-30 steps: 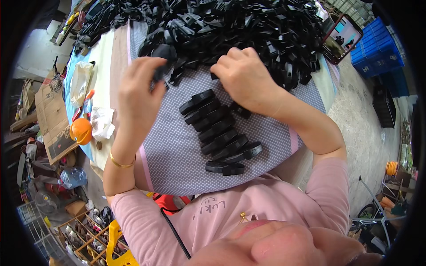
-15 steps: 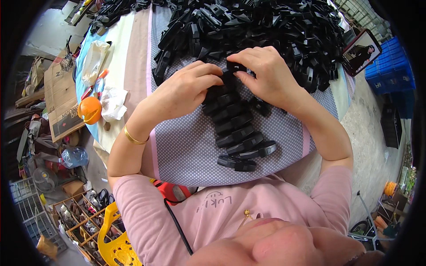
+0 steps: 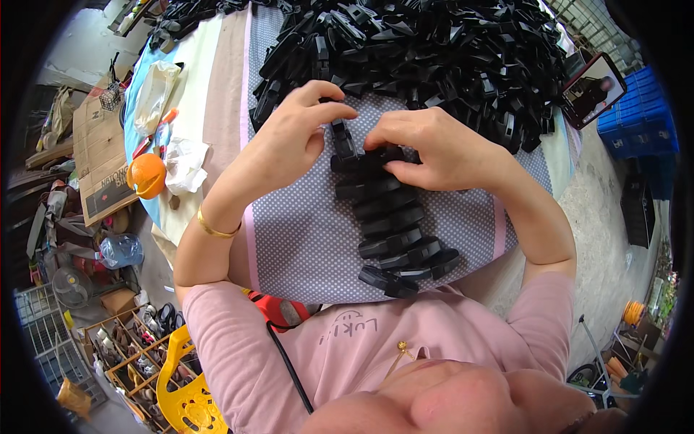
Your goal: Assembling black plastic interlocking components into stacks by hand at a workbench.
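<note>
A row of black plastic pieces (image 3: 390,220) lies on the dotted tablecloth (image 3: 289,239), stacked side by side and running toward me. At the row's far end, my right hand (image 3: 441,148) pinches a black plastic piece (image 3: 384,155) between thumb and fingers. Left of it is my left hand (image 3: 289,141), its thumb and fingers apart beside a narrow upright black piece (image 3: 343,137). Whether its fingertips touch that piece I cannot tell. Beyond both hands spreads a large heap of similar black pieces (image 3: 434,43).
On the table's left are an orange (image 3: 147,176), a crumpled white tissue (image 3: 186,165) and a plastic bag (image 3: 155,94). A phone (image 3: 594,90) stands at the right edge near blue crates (image 3: 636,108). A yellow chair (image 3: 181,383) stands at lower left.
My right hand has come nearer to me, to the row's far end. My left hand has shifted left and its fingers have spread. The row has slid slightly toward me.
</note>
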{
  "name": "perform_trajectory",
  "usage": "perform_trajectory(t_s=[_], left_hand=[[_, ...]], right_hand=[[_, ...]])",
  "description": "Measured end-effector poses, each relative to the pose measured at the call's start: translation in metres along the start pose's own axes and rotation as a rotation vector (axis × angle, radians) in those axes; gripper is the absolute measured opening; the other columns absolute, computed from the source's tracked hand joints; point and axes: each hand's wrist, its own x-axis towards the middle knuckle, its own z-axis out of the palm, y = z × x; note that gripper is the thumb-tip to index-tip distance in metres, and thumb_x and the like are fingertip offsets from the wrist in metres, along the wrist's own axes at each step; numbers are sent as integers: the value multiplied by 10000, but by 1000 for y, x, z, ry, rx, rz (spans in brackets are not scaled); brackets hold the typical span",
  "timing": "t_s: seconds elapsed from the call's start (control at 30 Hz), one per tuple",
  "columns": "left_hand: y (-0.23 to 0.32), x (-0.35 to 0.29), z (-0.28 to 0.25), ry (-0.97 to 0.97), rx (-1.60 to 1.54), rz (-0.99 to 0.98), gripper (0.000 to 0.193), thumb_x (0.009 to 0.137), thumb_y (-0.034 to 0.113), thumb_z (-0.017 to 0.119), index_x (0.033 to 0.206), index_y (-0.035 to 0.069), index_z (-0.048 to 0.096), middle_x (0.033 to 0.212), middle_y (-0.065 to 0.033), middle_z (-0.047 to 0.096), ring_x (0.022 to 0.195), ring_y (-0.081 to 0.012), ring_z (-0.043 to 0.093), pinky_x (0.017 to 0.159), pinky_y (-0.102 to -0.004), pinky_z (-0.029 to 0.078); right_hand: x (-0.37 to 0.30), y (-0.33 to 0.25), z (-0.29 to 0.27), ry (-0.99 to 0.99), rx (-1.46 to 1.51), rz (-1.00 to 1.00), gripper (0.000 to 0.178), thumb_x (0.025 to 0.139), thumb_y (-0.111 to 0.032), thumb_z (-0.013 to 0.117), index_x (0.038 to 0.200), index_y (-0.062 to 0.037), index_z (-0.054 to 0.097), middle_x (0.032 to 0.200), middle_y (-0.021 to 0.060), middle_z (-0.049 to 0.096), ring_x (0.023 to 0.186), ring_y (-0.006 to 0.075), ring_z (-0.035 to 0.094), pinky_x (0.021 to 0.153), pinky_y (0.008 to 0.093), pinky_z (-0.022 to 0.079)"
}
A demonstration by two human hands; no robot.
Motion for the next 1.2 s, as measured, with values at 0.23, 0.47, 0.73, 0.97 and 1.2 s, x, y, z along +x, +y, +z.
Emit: perform_trajectory(t_s=[0.23, 0.47, 0.73, 0.97, 1.2], left_hand=[[7, 4, 3, -75, 222, -53, 241, 758, 25, 677, 999, 19, 685, 943, -104, 608, 1002, -269, 539, 861, -367, 459], [15, 0, 14, 32, 47, -204, 253, 723, 105, 740, 943, -7, 683, 887, -132, 615, 835, -301, 616, 753, -367, 494], [12, 4, 16, 72, -3, -178, 186, 700, 91, 749, 841, -18, 694, 784, -117, 614, 726, -289, 615, 667, -358, 492], [14, 8, 15, 28, -84, -131, 182, 701, 87, 750, 836, -22, 694, 792, -120, 622, 713, -272, 610, 650, -350, 490], [-24, 20, -11, 595, 417, 32, 323, 772, 105, 718, 1075, 15, 656, 1013, -135, 659, 849, -306, 615, 789, -369, 495]], right_hand=[[1, 5, -1, 203, 9, 36, 303, 725, -26, 688, 1026, -9, 658, 914, 105, 664, 833, 235, 652, 740, 314, 521], [-2, 15, 7, 212, -258, 1, 294, 700, -40, 725, 991, -28, 685, 891, 91, 657, 849, 265, 603, 759, 357, 501], [0, 16, 8, 228, -390, -39, 255, 677, -48, 731, 930, -26, 707, 830, 80, 656, 794, 255, 615, 720, 355, 504], [2, 19, 15, 246, -269, -61, 237, 688, -47, 727, 922, -18, 709, 860, 94, 674, 780, 256, 625, 716, 358, 515], [16, 24, 15, 386, -568, -83, 343, 794, -162, 702, 1116, -55, 651, 1124, 30, 641, 1002, 214, 551, 829, 350, 454]])
